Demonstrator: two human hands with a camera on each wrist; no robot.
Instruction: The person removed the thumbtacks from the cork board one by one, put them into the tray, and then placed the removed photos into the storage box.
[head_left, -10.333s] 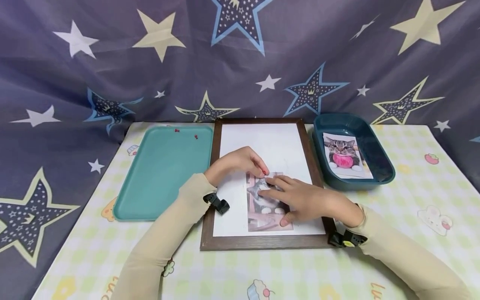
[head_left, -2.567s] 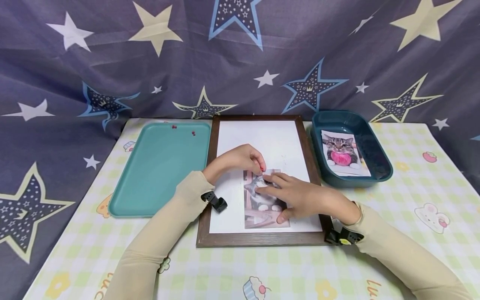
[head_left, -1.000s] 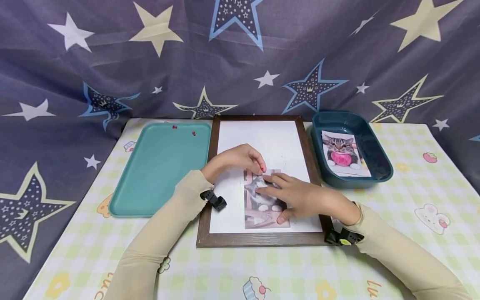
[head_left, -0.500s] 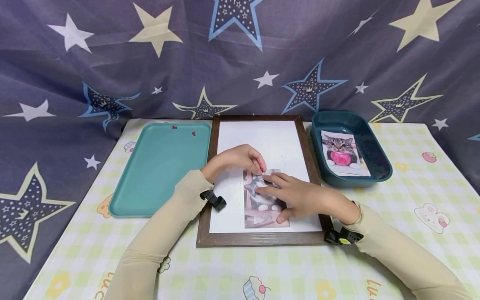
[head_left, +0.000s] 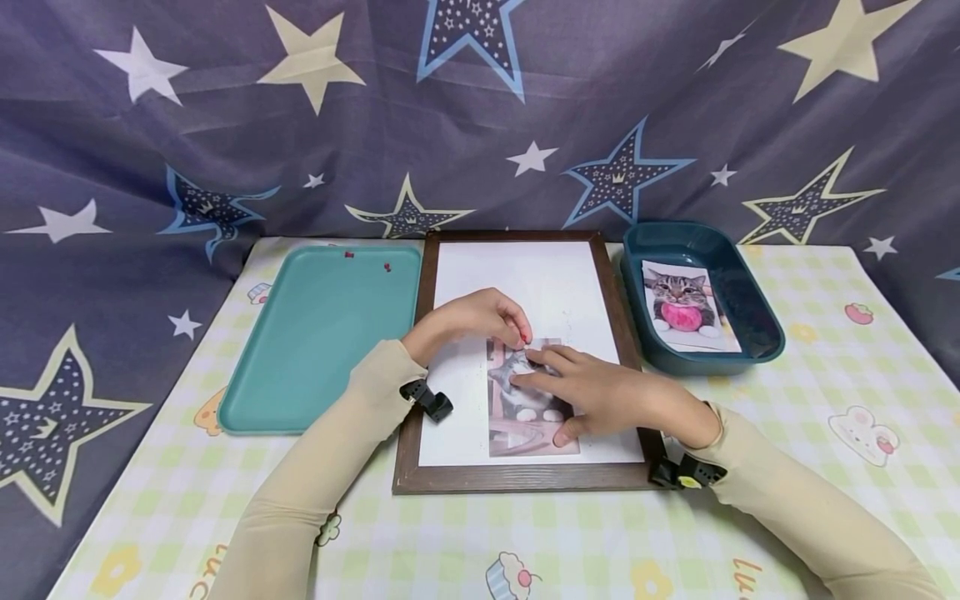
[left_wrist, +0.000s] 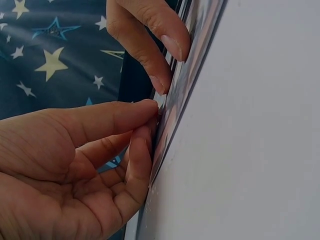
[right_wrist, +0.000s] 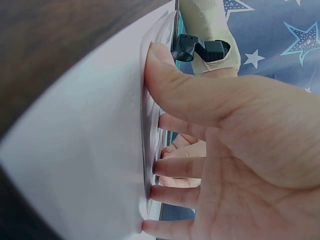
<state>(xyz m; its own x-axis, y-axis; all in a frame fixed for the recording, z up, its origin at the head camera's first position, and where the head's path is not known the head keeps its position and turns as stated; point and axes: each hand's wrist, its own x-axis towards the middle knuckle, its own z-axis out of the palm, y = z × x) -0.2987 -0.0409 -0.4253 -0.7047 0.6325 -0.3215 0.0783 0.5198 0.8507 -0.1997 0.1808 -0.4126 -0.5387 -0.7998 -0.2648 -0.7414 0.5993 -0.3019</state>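
Note:
A cat photo (head_left: 525, 417) lies on the white board (head_left: 517, 283) inside a dark brown frame (head_left: 525, 478). My left hand (head_left: 483, 319) pinches a red push pin (head_left: 524, 338) between thumb and index finger at the photo's top edge. In the left wrist view those fingertips meet right at the photo's surface and mostly hide the pin. My right hand (head_left: 600, 396) rests on the photo with its fingers spread. In the right wrist view the fingertips and thumb of this right hand (right_wrist: 225, 145) press along the photo (right_wrist: 150, 115).
Left of the frame, a teal tray (head_left: 322, 342) carries two red push pins (head_left: 349, 254) near its far edge. On the right stands a dark teal bin (head_left: 757, 325) with another cat photo (head_left: 682, 308) inside. A starry curtain (head_left: 480, 125) hangs behind the checkered table.
Over the last second both hands hold their places at the photo with no visible movement. Compared with the oldest frame, the camera view has shifted slightly.

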